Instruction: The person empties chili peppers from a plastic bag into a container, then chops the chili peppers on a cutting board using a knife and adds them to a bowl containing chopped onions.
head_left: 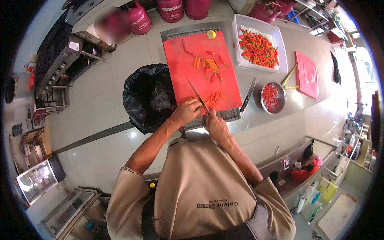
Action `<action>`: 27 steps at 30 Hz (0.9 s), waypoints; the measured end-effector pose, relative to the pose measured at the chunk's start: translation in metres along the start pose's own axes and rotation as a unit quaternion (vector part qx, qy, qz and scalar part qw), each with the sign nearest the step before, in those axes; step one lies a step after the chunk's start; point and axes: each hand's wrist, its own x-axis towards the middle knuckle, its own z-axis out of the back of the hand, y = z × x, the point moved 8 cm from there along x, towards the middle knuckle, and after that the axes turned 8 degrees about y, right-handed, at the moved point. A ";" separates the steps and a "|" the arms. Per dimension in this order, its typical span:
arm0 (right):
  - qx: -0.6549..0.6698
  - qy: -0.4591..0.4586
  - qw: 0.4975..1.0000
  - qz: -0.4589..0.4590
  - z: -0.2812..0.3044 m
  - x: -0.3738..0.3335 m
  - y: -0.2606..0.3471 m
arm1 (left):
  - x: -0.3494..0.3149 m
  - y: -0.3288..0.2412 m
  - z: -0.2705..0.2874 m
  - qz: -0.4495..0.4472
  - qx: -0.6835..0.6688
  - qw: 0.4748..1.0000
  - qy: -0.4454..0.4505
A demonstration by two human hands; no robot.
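Head view: the right hand point(217, 126) clasps the knife point(196, 93) by its handle, the left hand point(186, 111) curled beside the blade (what its grip holds, I cannot tell); cut chillies point(215, 97) lie on the red board point(230, 86), whose checked cloth point(231, 115) underneath probably prevents slipping.

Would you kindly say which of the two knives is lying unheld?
The black-handled knife between the red board and the steel bowl; the other knife is in the right hand.
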 end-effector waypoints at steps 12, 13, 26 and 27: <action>0.012 -0.027 0.999 0.019 -0.011 0.000 0.001 | -0.013 0.001 -0.005 0.040 0.023 0.999 -0.022; -0.005 -0.022 1.000 0.019 -0.006 0.003 -0.001 | -0.011 -0.001 -0.003 0.044 0.020 0.998 -0.029; -0.092 -0.010 0.995 0.021 0.040 -0.009 0.006 | 0.036 0.037 0.078 0.110 0.016 0.978 -0.179; -0.073 -0.003 0.997 0.031 0.033 -0.010 0.003 | 0.061 0.042 0.066 0.105 0.007 0.984 -0.141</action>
